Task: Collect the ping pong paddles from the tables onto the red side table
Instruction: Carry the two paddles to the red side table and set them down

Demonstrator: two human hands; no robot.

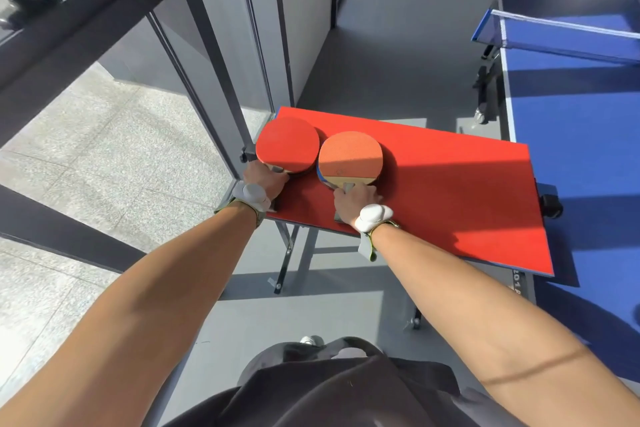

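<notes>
Paddles sit under both my hands at the near left end of the red desk (450, 184), and I read the scene outward from my own body. Closest to me is the dark shirt (346, 388), with the toe of a white shoe (311, 340) showing on the grey floor below it. My two bare forearms reach forward, each wrist carrying a strap with a pale rounded sensor. My left hand (265, 180) is closed around the handle of the left paddle (287, 144), whose plain red face looks up and whose blade lies over the desk's left corner. My right hand (355, 199) is curled over the handle of the right paddle (349, 158), fingers folded down on it; this blade shows an orange-red face with a strip of bare wood near the handle and a blue edge on its left side. The two blades lie side by side, just touching or nearly so, I cannot tell which. Sunlight crosses the red top in a bright band while the right part lies in shadow. Beyond and to the right stands the blue ping pong table (571, 132) with its net (561, 35), close beside the red desk. To the left rise dark metal door frames (207, 45) over pale stone paving.
</notes>
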